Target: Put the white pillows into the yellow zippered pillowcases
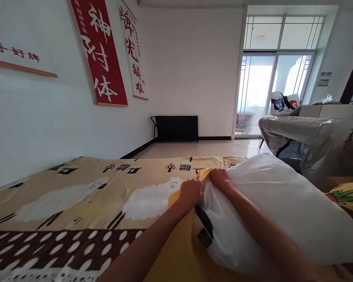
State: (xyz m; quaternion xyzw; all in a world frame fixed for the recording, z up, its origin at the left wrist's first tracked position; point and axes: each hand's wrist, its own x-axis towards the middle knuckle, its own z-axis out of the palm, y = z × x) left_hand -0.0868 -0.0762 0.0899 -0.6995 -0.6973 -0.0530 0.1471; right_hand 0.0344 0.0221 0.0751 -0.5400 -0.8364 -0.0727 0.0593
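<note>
The plump white fabric pillow (288,196) lies to the right of your hands on the tan sheep-print blanket (155,176), its long axis seeming to run left to right, with your right forearm across its left end. Your right hand (220,178) is nearer to it, closed on the far edge of the plain yellow cloth (179,246); whether it also pinches pillow, you cannot tell. Your left hand (191,192) grips that same edge just to the left.

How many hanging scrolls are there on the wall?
3, all on the left wall: a pale scroll cut off by the picture's left edge, a red scroll right of it, and a narrow white scroll farthest right. More may hang out of view.
</note>
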